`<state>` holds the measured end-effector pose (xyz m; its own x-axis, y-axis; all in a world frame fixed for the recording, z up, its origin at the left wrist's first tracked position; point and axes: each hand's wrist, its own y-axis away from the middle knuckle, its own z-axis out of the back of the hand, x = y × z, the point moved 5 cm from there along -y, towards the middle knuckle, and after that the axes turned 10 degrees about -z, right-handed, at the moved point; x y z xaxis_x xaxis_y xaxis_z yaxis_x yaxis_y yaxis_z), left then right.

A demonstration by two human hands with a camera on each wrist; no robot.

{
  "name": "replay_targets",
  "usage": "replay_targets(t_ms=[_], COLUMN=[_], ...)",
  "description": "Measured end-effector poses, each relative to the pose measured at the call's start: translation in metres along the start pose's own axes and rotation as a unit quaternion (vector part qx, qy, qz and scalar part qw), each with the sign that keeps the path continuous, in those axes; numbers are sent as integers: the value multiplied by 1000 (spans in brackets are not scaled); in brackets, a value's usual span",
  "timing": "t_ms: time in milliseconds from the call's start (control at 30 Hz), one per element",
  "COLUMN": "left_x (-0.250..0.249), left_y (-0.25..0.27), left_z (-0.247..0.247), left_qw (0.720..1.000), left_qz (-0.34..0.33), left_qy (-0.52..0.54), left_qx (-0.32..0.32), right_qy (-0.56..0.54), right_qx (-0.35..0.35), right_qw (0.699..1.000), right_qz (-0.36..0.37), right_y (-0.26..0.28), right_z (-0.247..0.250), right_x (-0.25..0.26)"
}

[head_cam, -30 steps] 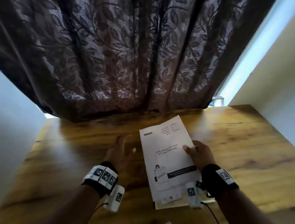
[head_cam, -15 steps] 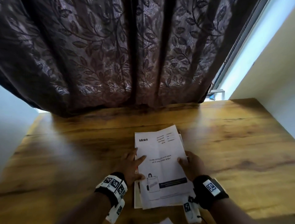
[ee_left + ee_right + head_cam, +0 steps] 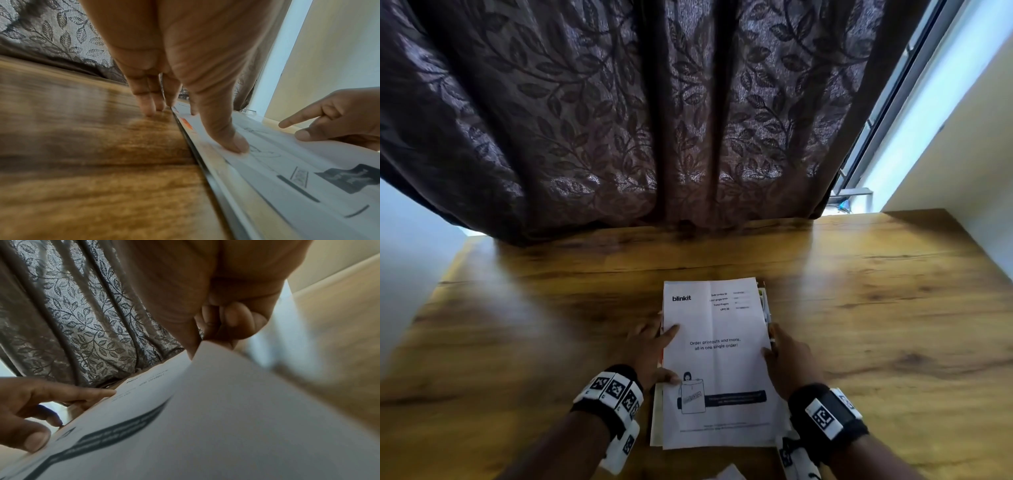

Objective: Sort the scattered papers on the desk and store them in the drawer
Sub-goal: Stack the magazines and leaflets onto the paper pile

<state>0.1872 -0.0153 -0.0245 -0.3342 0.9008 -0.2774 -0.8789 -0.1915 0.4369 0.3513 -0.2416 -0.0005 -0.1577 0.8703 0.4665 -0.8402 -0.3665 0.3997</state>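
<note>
A stack of papers [image 3: 717,363] lies on the wooden desk [image 3: 876,308] straight in front of me, with a white "blinkit" printout on top. My left hand [image 3: 671,353] is at its left edge: thumb and index finger rest on the top sheet, while the other fingers [image 3: 148,104] stand straight on the desk against the stack's side. My right hand [image 3: 774,346] holds the right edge, thumb on top and fingers [image 3: 232,318] curled at the sheet's raised edge. No drawer shows in any view.
A dark leaf-patterned curtain [image 3: 619,120] hangs over the desk's far edge. A window strip [image 3: 914,113] and a pale wall [image 3: 962,154] border the right side. A white paper scrap [image 3: 729,474] peeks in at the bottom edge.
My left hand went from the bare desk to the stack's left edge. The stack turned from slanted to straight, its sheets drawn more into line, between both hands.
</note>
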Motion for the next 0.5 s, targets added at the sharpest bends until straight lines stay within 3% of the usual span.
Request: replay_targets(t_ms=[500], left_x=[0], left_y=[0], left_z=[4], left_qw=[1000], left_qz=[-12], left_qy=[-11], left_qx=[-9], right_qy=[-37], right_qx=[-13], right_qw=[999], right_qz=[-2], right_y=[7], right_z=[-3], right_x=[-5])
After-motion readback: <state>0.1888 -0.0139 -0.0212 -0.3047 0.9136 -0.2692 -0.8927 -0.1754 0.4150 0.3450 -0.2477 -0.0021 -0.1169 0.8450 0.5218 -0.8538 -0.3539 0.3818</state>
